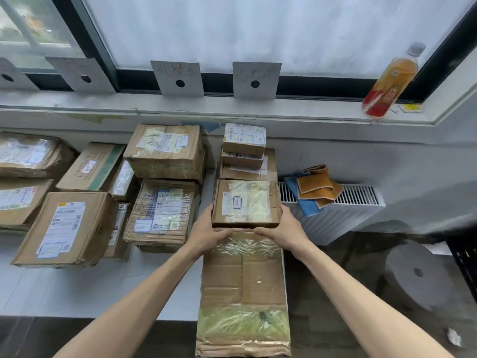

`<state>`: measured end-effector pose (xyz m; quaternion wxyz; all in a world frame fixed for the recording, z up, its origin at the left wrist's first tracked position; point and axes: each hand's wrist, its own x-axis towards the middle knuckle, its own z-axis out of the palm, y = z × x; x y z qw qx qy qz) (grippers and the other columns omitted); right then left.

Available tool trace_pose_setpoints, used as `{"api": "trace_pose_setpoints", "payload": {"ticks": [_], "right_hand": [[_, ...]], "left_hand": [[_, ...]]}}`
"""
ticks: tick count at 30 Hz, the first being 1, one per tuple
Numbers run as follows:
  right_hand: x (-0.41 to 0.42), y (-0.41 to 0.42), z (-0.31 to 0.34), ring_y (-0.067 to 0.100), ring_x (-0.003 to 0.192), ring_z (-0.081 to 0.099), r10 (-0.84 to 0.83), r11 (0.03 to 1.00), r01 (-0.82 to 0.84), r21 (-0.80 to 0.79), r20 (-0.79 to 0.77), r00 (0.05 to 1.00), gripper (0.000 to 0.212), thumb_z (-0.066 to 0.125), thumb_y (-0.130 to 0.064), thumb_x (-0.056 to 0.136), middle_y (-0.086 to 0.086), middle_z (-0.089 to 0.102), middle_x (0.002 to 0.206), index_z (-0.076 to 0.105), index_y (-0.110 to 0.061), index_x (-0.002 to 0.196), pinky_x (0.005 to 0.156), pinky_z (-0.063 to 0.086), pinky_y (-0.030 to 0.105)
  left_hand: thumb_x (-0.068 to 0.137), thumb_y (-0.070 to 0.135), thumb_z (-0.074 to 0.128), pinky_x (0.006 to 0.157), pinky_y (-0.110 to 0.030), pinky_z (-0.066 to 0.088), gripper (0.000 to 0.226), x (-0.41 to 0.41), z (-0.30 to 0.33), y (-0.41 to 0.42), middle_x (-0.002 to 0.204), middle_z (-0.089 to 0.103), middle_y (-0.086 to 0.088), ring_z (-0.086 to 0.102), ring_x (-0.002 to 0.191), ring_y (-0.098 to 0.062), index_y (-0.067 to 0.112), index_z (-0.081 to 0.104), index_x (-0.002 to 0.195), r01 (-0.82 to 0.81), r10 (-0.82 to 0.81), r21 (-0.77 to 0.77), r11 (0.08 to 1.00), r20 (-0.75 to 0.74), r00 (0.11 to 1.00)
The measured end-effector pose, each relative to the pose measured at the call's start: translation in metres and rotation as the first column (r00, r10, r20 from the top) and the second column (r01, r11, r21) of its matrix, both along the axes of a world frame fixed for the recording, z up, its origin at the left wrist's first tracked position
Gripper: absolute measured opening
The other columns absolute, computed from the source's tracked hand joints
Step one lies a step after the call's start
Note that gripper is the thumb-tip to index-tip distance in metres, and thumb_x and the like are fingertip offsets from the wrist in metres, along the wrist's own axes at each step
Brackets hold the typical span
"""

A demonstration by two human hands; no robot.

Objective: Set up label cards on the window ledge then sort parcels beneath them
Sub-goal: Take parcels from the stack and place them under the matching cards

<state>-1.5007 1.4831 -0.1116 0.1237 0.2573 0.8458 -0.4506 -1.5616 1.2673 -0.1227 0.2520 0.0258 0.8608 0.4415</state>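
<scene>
A: How far along is the sorting?

B: The cards look done. Four label cards stand on the window ledge [232, 107] against the glass; take the right-most label card [256, 80] as the landmark. Directly below it, against the wall, is a stack of small parcels [244, 148]. Left of that, under the next card [178, 78], sit two larger taped boxes [165, 151], and further left still more boxes lie under the other two cards.

A: And the hands?

B: Both hold one small parcel [246, 204], just in front of the stack beneath the landmark card. The left hand [209, 232] grips its left edge and the right hand [282, 228] its right edge, each grip clamped on the cardboard with fingers curled beneath. I'd judge it is being added to that pile.

A: What's left?

B: At least the long flattened box [244, 280] nearer the person, below the held parcel.

A: The setting?

B: A white worktop [77, 288] carries the boxes. Right of the landmark card, a tea bottle [389, 83] stands on the ledge; below it, folded cloths [313, 189] lie on a radiator [356, 197], with dark floor beyond.
</scene>
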Motion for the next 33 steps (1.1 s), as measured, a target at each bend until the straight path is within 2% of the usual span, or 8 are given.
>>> {"api": "trace_pose_setpoints", "payload": {"ticks": [3, 6, 12, 17, 20, 25, 30, 33], "right_hand": [[0.004, -0.006, 0.017, 0.021, 0.130, 0.051, -0.009, 1.000, 0.009, 0.012, -0.032, 0.999, 0.096, 0.090, -0.038, 0.070, 0.003, 0.051, 0.143, 0.035, -0.018, 0.146, 0.105, 0.044, 0.036], [0.006, -0.010, 0.037, 0.020, 0.132, 0.049, -0.008, 1.000, 0.009, 0.022, -0.066, 0.998, 0.093, 0.089, -0.036, 0.072, 0.002, 0.050, 0.145, 0.035, -0.018, 0.147, 0.105, 0.042, 0.034], [0.014, -0.018, 0.080, 0.022, 0.131, 0.048, 0.012, 0.997, -0.003, 0.079, -0.108, 0.994, 0.093, 0.087, -0.039, 0.075, 0.003, 0.050, 0.145, 0.033, -0.019, 0.148, 0.105, 0.042, 0.037], [0.049, -0.029, 0.106, 0.022, 0.134, 0.046, -0.018, 0.998, 0.027, 0.056, -0.164, 0.986, 0.094, 0.085, -0.039, 0.077, 0.002, 0.046, 0.148, 0.029, -0.019, 0.150, 0.107, 0.043, 0.038], [0.084, -0.037, 0.101, 0.019, 0.132, 0.048, -0.029, 0.997, 0.040, 0.071, -0.145, 0.989, 0.101, 0.088, -0.045, 0.071, 0.000, 0.049, 0.147, 0.031, -0.021, 0.151, 0.109, 0.042, 0.038], [0.130, -0.054, 0.086, 0.016, 0.129, 0.049, -0.039, 0.994, 0.049, 0.099, -0.097, 0.995, 0.099, 0.087, -0.046, 0.071, -0.001, 0.050, 0.143, 0.032, -0.021, 0.149, 0.108, 0.041, 0.034], [0.142, -0.071, 0.075, 0.021, 0.133, 0.043, -0.041, 0.992, 0.047, 0.118, -0.052, 0.998, 0.105, 0.085, -0.047, 0.073, 0.007, 0.038, 0.146, 0.023, -0.017, 0.153, 0.114, 0.036, 0.036], [0.146, -0.072, 0.067, 0.024, 0.140, 0.038, -0.142, 0.989, 0.143, 0.036, -0.035, 0.989, 0.119, 0.082, -0.061, 0.069, 0.008, 0.031, 0.155, 0.016, -0.017, 0.158, 0.117, 0.033, 0.041]], "left_hand": [[0.079, 0.019, 0.081, 0.102, -0.030, 0.044, 0.080, 0.004, 0.010, -0.005, 0.131, 0.057, 0.006, 0.055, 0.116, -0.011, 0.022, 0.038, 0.146, 0.011, -0.010, 0.017, 1.000, -0.054, 0.999], [0.079, 0.021, 0.079, 0.106, -0.036, 0.044, 0.078, 0.004, 0.024, -0.009, 0.132, 0.056, 0.005, 0.054, 0.122, -0.015, 0.022, 0.038, 0.146, 0.023, -0.019, 0.043, 0.999, -0.101, 0.995], [0.086, 0.013, 0.073, 0.095, -0.018, 0.030, 0.075, 0.008, 0.058, -0.017, 0.144, 0.048, -0.005, 0.040, 0.118, -0.005, 0.012, 0.034, 0.150, 0.087, -0.076, 0.041, 0.995, -0.225, 0.971], [0.084, 0.022, 0.075, 0.108, -0.026, 0.030, 0.082, 0.035, 0.084, -0.036, 0.149, 0.043, -0.005, 0.041, 0.135, -0.018, 0.015, 0.030, 0.152, 0.072, -0.048, 0.063, 0.995, -0.326, 0.944], [0.082, 0.022, 0.077, 0.109, -0.030, 0.038, 0.077, 0.074, 0.077, -0.054, 0.140, 0.047, 0.000, 0.044, 0.126, -0.011, 0.020, 0.036, 0.148, 0.074, -0.029, 0.117, 0.990, -0.344, 0.938], [0.080, 0.023, 0.078, 0.090, -0.026, 0.052, 0.073, 0.115, 0.049, -0.081, 0.134, 0.050, 0.008, 0.054, 0.111, -0.005, 0.027, 0.040, 0.142, 0.074, -0.026, 0.160, 0.984, -0.285, 0.958], [0.077, 0.038, 0.079, 0.099, -0.036, 0.049, 0.072, 0.122, 0.040, -0.090, 0.135, 0.049, 0.008, 0.053, 0.121, -0.013, 0.028, 0.042, 0.138, 0.103, -0.057, 0.179, 0.978, -0.244, 0.968], [0.077, 0.060, 0.074, 0.101, -0.042, 0.047, 0.096, 0.117, 0.048, -0.092, 0.157, 0.031, -0.002, 0.043, 0.135, -0.024, 0.029, 0.025, 0.153, -0.009, -0.007, 0.259, 0.966, 0.060, 0.998]]}}
